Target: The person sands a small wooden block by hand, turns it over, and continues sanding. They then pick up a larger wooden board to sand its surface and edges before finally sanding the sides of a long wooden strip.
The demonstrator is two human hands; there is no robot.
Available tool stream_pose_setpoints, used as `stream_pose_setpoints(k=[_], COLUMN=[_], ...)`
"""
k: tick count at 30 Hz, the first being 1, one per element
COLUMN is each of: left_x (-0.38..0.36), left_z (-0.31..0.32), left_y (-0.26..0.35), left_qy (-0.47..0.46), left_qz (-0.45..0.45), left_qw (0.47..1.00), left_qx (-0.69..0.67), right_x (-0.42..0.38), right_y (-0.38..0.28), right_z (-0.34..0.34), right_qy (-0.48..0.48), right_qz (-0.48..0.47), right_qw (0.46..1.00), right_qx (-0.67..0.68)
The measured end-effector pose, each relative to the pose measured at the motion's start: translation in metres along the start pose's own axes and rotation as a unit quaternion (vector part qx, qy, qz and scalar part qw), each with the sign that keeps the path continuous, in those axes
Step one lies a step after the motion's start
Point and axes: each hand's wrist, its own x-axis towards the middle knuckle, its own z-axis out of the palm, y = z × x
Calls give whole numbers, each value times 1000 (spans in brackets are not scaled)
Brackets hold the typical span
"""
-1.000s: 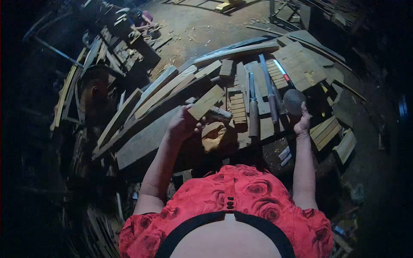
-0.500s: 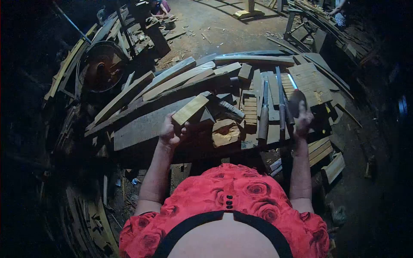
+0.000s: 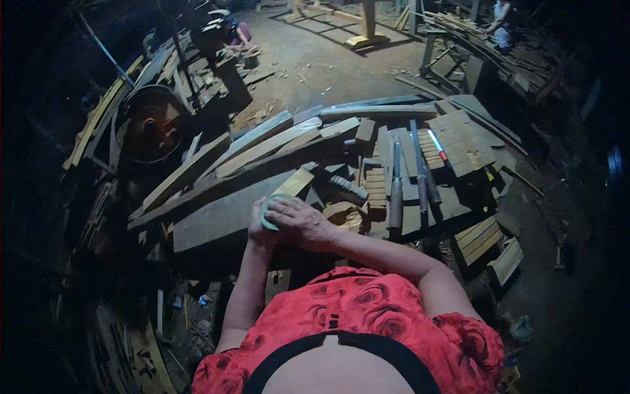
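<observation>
My left hand [image 3: 260,228] grips a short wooden block [image 3: 294,183] over the near side of the workbench. My right hand [image 3: 303,224] has come across to it, its fingers bent over a thin round sanding disc [image 3: 268,214] with a pale green face. The disc lies against the near end of the block, between the two hands; its contact with the wood is hidden. Just right of my right hand sits a rough, broken-faced wood chunk [image 3: 342,214]. Farther right lie several long-handled chisels [image 3: 396,197] and a red and white pen [image 3: 438,146].
Long wooden beams [image 3: 262,148] lie across the far side of the bench. A grooved wooden board [image 3: 462,144] rests at the right. A round basin [image 3: 154,125] stands at the left. Other people [image 3: 237,33] are at the back, with timber stacks around.
My right hand has moved left from beside the chisels to the block, bringing the disc along. My left hand has stayed on the block, now lower. The view has shifted slightly.
</observation>
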Motion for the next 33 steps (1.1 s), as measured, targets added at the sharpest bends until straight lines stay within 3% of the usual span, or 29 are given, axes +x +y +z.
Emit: stream_pose_setpoints(k=[3,5,10,12,14,16,17,18,19,22,24,25,27,29,31,32,33], left_x=[6,6,5,4,7,5,7,7,5,-2,1,0,-1,1,2,5,8], left_z=[-2,24,4,14,-8,-4,-21,-24,-17,23,36,20,-8,-3,-4,-17,-25], left_y=[-3,-5,-4,-4,-5,-3,-4,-5,-6,-9,-10,-9,-2,-4,-7,-10,-11], left_qy=[28,162,101,158,158,114,-2,-5,22,-18,210,212,97,134,173,116,60], left_qz=[-19,-12,-45,-49,-30,-31,-35,-35,-43,-36,34,35,-16,-20,-26,-18,-9], left_qw=[999,987,993,985,985,992,999,999,987,965,977,977,994,990,985,993,998], left_qx=[-12,7,33,46,60,49,-6,-6,-156,-260,3,1,53,28,2,-8,-18], right_x=[-3,-8,-1,-3,3,0,-4,-9,-11,-4,0,-2,-5,-5,-3,0,-5], right_y=[9,26,54,66,55,53,51,46,34,18,39,59,73,79,70,65,57], right_z=[-9,-11,-32,-18,-23,-8,2,13,18,10,-12,-11,-7,-8,-7,-2,18], right_qy=[-21,-41,-39,-38,-58,-8,-12,-16,-4,-14,-75,-21,34,30,26,22,11], right_qz=[41,99,209,260,261,237,198,158,112,30,20,46,73,231,190,146,168], right_qw=[999,994,976,964,963,971,979,986,993,998,995,998,996,972,981,989,982], right_qx=[14,17,37,47,3,22,40,57,44,57,70,46,22,29,24,18,88])
